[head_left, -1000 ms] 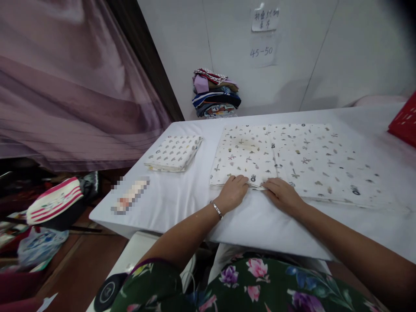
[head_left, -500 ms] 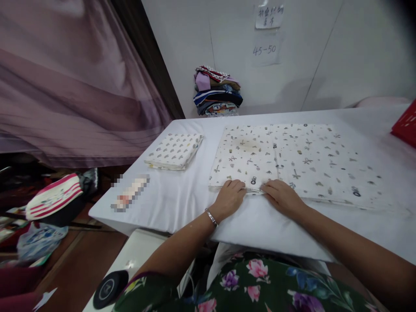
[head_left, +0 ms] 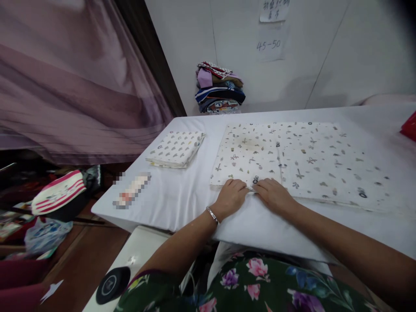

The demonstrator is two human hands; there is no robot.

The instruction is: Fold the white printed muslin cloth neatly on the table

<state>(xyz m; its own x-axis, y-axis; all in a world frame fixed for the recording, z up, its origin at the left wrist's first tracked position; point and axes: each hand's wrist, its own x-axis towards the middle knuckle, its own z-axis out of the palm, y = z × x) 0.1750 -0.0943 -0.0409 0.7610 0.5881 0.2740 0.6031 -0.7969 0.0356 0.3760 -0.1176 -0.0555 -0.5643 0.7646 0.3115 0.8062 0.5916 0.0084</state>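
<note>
A white cloth (head_left: 302, 160) printed with small grey and olive motifs lies folded in layers on the table, its long side running left to right. At its near edge, left of the middle, my left hand (head_left: 232, 197) pinches the layers, fingers on top and thumb out of sight. Close beside it my right hand (head_left: 273, 194) grips the same edge, fingertips almost meeting the left hand's. A small raised crease shows between them. To the left rests a smaller folded cloth (head_left: 177, 149) with grey cloud-like prints, touched by neither hand.
White fabric covers the table (head_left: 182, 199). A stack of folded clothes (head_left: 220, 89) stands at the back wall. A blurred-out item (head_left: 131, 190) lies at the left front. A red object (head_left: 408, 127) sits at the right edge, and a white cabinet or stool top (head_left: 143, 242) stands below.
My right hand has slid left along the cloth's near edge, closer to my left hand. The left hand stays about where it was. The view has shifted slightly.
</note>
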